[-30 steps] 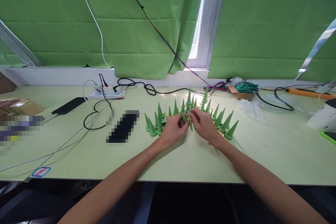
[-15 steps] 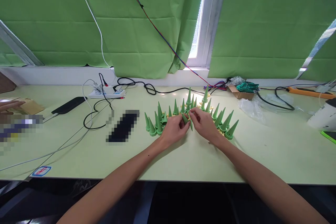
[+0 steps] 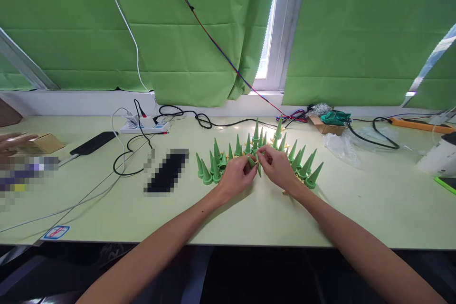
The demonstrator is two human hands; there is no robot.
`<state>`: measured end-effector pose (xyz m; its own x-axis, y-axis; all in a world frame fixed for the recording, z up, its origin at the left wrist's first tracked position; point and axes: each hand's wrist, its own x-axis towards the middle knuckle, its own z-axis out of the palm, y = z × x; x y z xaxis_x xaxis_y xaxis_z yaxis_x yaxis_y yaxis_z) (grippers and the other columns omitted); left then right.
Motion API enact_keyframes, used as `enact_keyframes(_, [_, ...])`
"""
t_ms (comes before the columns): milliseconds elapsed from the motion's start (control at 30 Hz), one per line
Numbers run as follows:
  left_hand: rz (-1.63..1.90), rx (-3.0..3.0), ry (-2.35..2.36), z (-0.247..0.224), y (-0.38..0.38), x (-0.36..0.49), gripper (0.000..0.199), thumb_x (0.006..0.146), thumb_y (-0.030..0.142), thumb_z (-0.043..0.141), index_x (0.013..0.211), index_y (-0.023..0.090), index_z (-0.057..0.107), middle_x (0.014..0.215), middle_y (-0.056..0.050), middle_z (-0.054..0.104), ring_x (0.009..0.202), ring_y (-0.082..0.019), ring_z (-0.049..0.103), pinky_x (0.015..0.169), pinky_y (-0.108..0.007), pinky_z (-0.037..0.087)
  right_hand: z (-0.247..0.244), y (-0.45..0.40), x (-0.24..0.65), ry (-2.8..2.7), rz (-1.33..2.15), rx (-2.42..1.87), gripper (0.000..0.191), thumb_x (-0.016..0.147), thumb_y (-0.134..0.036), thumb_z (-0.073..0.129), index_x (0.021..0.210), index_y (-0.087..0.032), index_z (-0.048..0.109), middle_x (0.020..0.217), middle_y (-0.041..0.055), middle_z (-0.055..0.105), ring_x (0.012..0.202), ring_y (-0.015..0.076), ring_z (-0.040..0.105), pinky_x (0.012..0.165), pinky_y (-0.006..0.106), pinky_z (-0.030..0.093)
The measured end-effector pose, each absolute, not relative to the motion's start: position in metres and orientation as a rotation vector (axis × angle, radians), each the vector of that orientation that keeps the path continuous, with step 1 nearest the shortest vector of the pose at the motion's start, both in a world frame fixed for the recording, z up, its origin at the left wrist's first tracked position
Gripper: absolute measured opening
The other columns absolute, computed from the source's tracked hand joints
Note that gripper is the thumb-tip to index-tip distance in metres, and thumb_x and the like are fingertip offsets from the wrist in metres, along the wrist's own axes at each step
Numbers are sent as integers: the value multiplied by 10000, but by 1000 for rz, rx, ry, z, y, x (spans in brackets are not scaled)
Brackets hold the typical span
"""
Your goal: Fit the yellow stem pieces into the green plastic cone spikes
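Note:
Among many small green cones, my left hand (image 3: 235,175) is closed around one green cone (image 3: 251,162), its tip pointing up and left. My right hand (image 3: 280,165) meets it from the other side, thumb and fingers pinched at the cone's base. A bit of pale yellow shows there, too small to make out. Upright green cones (image 3: 207,174) stand to the left of my hands, with more behind them. Further cones (image 3: 312,176) stand on the right, with pale yellow pieces lying around their bases.
A blurred dark rectangle (image 3: 167,171) lies left of the cones. Behind are a power strip (image 3: 146,125) and black cables. A small cardboard box (image 3: 326,126) with green wrapping and clear plastic (image 3: 341,148) lies right. At far left, another person's hand (image 3: 14,142) touches a box (image 3: 48,143).
My hands and the cone between them stay almost in place. At far left, the other person's hand and the small box have shifted slightly.

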<state>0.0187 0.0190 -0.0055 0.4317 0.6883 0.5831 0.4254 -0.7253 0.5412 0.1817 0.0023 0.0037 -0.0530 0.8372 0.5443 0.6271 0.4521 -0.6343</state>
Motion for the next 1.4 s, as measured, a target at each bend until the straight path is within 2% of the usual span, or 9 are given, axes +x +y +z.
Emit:
enact_keyframes(133, [1226, 2349, 997, -3, 18, 20, 127, 860, 224, 562, 745, 173, 577, 569, 34, 552, 485, -86, 451, 498, -232, 356, 5, 1, 181, -1753, 274, -1225, 180, 952, -317, 460, 876, -204, 577, 548, -56, 459, 483, 114, 399, 522, 251, 311])
enact_keyframes(267, [1266, 2249, 1090, 0, 18, 21, 284, 848, 294, 596, 618, 170, 487, 527, 31, 534, 460, -82, 447, 477, -235, 348, 7, -1, 180, -1763, 299, -1188, 188, 961, -333, 460, 947, -201, 592, 577, -48, 482, 503, 117, 415, 538, 251, 337])
enact_keyframes(367, [1250, 2202, 1126, 3, 17, 21, 337, 849, 343, 597, 593, 173, 460, 519, 27, 532, 453, -83, 445, 467, -238, 346, 8, -2, 179, -1768, 312, -1161, 188, 952, -333, 478, 992, -193, 596, 616, -36, 510, 528, 119, 448, 557, 251, 363])
enact_keyframes(633, [1288, 2271, 1032, 0, 18, 20, 258, 850, 284, 591, 636, 169, 505, 584, 14, 591, 467, -83, 462, 476, -234, 382, 8, -3, 179, -1778, 313, -1161, 217, 950, -335, 455, 1009, -196, 612, 621, -26, 513, 527, 126, 446, 552, 258, 380])
enact_keyframes(933, [1302, 2340, 984, 0, 17, 20, 192, 864, 237, 581, 684, 172, 564, 554, 31, 562, 463, -82, 458, 488, -224, 386, 9, -3, 179, -1798, 287, -1173, 195, 937, -294, 460, 979, -190, 620, 638, -16, 568, 521, 124, 447, 563, 264, 382])
enact_keyframes(1200, [1275, 2367, 986, -2, 18, 19, 117, 869, 239, 571, 787, 172, 622, 538, 40, 538, 472, -89, 465, 496, -226, 381, 9, -3, 179, -1790, 295, -1188, 196, 937, -314, 467, 912, -194, 621, 642, -9, 581, 522, 127, 465, 557, 267, 387])
enact_keyframes(1400, [1262, 2368, 978, -3, 18, 18, 99, 872, 230, 565, 824, 177, 633, 595, 29, 582, 487, -89, 469, 508, -230, 384, 8, -2, 179, -1801, 300, -1193, 216, 948, -328, 459, 844, -196, 595, 645, -5, 575, 531, 128, 464, 552, 265, 374])
